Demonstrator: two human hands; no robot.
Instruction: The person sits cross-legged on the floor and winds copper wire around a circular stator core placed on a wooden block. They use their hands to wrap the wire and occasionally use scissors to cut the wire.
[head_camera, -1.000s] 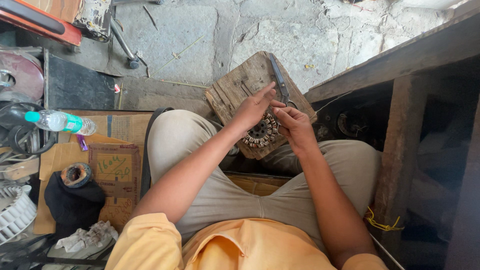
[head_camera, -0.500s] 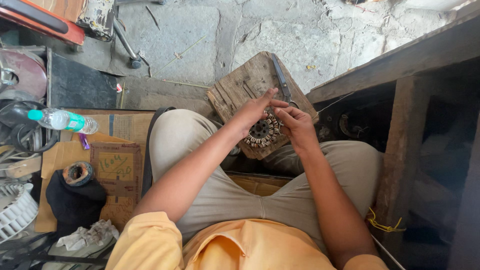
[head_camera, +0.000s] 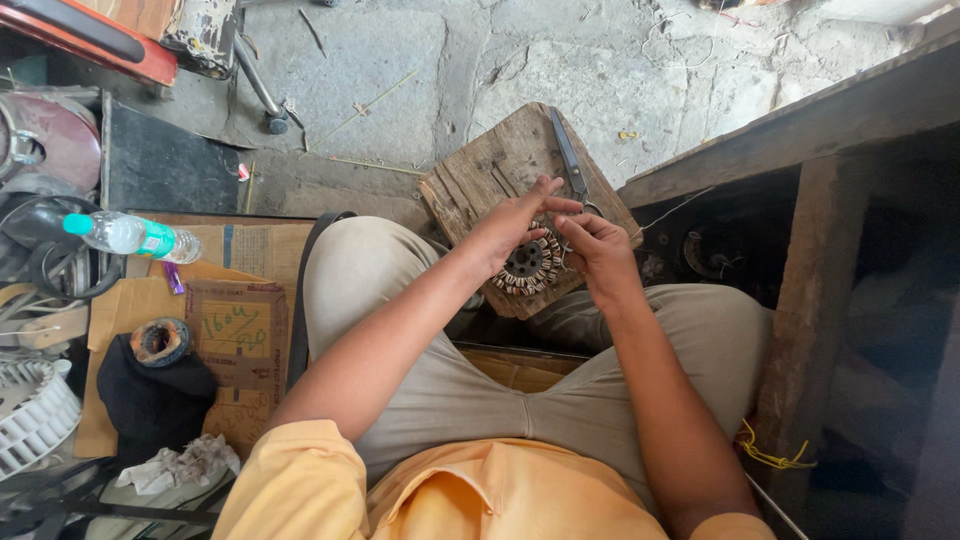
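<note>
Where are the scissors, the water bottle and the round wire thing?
scissors (head_camera: 568, 160): head view, on the blades.
water bottle (head_camera: 130, 236): head view, on its clear body.
round wire thing (head_camera: 527, 263): head view, on its dark middle.

Likely a repair workshop: wound stator (head_camera: 528, 265), scissors (head_camera: 570, 160), fan blower (head_camera: 35, 415).

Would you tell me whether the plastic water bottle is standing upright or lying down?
Lying down: the water bottle rests on its side, cap pointing left, beside the cardboard.

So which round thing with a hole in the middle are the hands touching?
The wound coil ring on the wooden board, under the left hand and right hand. The dark spool lies far off on cardboard, untouched.
</note>
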